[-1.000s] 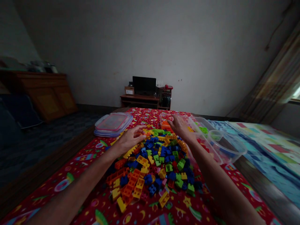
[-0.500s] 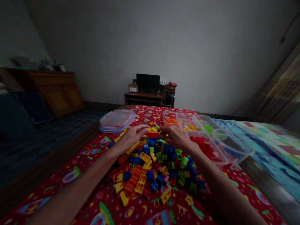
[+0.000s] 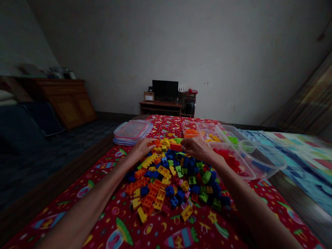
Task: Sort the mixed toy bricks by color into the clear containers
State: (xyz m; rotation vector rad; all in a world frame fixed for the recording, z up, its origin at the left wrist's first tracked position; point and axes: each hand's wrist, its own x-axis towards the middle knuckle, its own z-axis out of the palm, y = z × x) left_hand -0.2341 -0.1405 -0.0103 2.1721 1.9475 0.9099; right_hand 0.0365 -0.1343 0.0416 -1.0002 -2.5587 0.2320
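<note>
Pinching an orange-red brick (image 3: 176,147) in our right hand (image 3: 195,146), we hold it at the far side of the brick pile (image 3: 171,178). Our left hand (image 3: 143,148) curls near an orange brick (image 3: 156,143); its grip we cannot tell.

Right hand (image 3: 195,146): at the far side of the brick pile (image 3: 178,169); one end of the red-orange block (image 3: 176,147) is covered by its fingers.
Left hand (image 3: 142,148): at the brick pile's far left; whether the orange piece (image 3: 156,143) by its fingertips is gripped cannot be told.
Forearms (image 3: 103,192): either side of the brick pile; cut off by the bottom edge.
Curtain (image 3: 308,86): beyond the brick pile, rightward; blurred, cut off by the right edge.
Cabinet-top items (image 3: 61,72): beyond the brick pile, leftward; too small to be named.
</note>
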